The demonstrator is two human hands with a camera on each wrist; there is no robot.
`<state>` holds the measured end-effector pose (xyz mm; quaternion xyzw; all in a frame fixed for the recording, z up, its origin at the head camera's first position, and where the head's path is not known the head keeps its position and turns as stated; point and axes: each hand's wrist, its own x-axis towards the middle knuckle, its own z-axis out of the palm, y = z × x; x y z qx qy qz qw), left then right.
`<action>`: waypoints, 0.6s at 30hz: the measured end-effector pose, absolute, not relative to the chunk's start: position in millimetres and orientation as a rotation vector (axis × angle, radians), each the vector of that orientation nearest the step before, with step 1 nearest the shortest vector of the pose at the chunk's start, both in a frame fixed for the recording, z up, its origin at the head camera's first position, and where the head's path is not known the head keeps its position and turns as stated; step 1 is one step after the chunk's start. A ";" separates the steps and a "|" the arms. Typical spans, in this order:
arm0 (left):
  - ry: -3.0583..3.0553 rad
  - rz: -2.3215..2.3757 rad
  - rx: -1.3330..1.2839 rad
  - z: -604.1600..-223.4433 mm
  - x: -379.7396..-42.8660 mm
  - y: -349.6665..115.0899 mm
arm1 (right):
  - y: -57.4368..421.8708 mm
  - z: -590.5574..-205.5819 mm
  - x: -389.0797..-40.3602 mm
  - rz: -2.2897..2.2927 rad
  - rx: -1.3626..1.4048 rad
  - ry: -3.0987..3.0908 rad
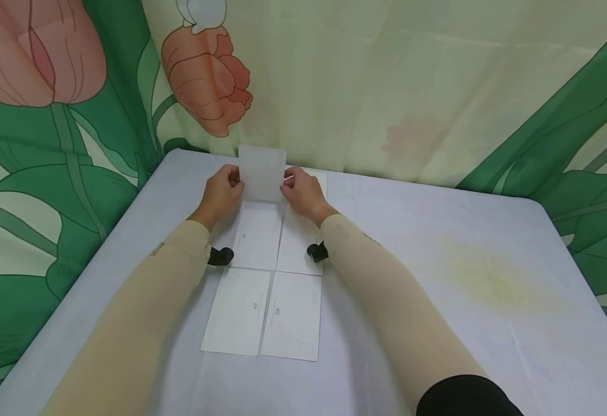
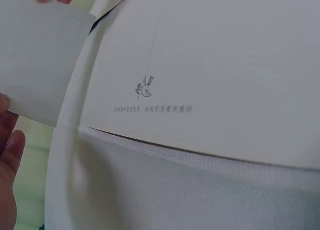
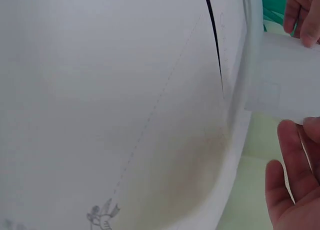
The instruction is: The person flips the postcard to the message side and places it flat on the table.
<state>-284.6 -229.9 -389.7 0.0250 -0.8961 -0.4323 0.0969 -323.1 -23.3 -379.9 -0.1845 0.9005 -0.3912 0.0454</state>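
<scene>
A white postcard is held up by both hands at the table's far side, tilted upright. My left hand pinches its left edge, and my right hand pinches the right edge. In the left wrist view, the held postcard shows a faint printed box. The right wrist view shows the right thumb and index finger at the edge of this postcard, the other fingers apart from it. Below the hands, several more postcards lie flat in two columns, including a near left one and a near right one.
A white cloth covers the table, with a yellowish stain on its right part. Behind the far edge hangs a curtain with flowers and green leaves. Black straps with small devices sit at the wrists.
</scene>
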 end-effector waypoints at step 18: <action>-2.533 -1.347 0.051 -385.3 -280.8 -221.6 | -21.3 -378.5 -317.3 -1.462 -0.558 2.777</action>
